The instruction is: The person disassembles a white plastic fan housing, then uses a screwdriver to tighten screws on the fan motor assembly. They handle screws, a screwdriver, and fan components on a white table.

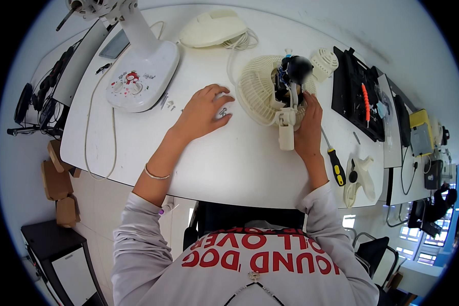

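A cream fan head (255, 92) with a wire cage, an exposed black motor (297, 69) and a pivot bracket (286, 135) lies on the white table. My right hand (307, 127) grips it from the right. My left hand (201, 112) rests on the table left of the fan, fingers apart and curved, beside small metal screws (223, 111). More small parts (169, 104) lie left of that hand, near a white fan base (135, 92) with knobs and an upright column.
A cream housing (209, 29) with coiled cable lies at the back. Rightward are a vented cover (325, 61), an open black tool case (358, 102), a screwdriver (337, 168) and a cream plastic part (359, 181). A chair (372, 255) stands lower right, cardboard boxes (56, 181) at left.
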Available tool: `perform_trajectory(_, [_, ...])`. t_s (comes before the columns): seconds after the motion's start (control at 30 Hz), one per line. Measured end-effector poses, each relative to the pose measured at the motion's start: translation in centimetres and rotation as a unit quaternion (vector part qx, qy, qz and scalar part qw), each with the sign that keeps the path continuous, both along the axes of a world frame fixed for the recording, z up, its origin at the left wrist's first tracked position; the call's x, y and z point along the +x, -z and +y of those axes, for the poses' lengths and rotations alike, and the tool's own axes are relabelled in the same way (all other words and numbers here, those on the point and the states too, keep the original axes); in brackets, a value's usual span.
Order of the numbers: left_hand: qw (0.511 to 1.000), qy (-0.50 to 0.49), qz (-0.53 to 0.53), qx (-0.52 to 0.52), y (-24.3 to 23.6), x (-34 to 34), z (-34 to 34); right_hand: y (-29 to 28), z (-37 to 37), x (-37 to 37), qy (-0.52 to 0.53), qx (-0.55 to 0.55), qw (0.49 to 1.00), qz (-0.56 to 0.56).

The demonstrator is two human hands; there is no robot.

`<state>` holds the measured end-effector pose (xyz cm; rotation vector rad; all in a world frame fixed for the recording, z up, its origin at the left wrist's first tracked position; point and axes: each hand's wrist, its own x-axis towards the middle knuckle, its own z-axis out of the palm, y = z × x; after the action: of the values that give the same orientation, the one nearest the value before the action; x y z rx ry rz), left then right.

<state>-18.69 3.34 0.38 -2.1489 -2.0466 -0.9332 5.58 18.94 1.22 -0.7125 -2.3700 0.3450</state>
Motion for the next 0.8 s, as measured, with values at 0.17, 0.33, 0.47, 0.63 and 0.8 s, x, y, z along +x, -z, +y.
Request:
perform_trajectory(0.17, [1.0, -0.002, 0.003, -0.016, -0.3, 0.1, 0.0, -0.5, -2.1, 1.8, 0.009, -0.03, 0.999, -0.008])
perform_trajectory(0.33, [1.0, 0.001, -0.006, -0.027, -0.3, 0.0, 0.0, -2.0, -3.4, 5.8, 0.037, -0.026, 0.996, -0.071])
perform_trajectory(0.47, [1.0, 0.0, -0.005, -0.028, -0.5, 0.1, -0.3, -1.9, -3.8, 11.0, 0.178, 0.002, 0.973, -0.144])
perform_trajectory(0.63, [0.999, -0.007, 0.009, -0.031, -0.4, 0.1, -0.2, -1.1, -3.4, 14.7, 0.281, -0.059, 0.929, -0.234])
perform_trajectory(0.8, [0.999, -0.005, -0.007, -0.033, -0.5, 0.1, 0.0, -0.9, -3.6, 14.6, 0.252, -0.014, 0.942, -0.22])
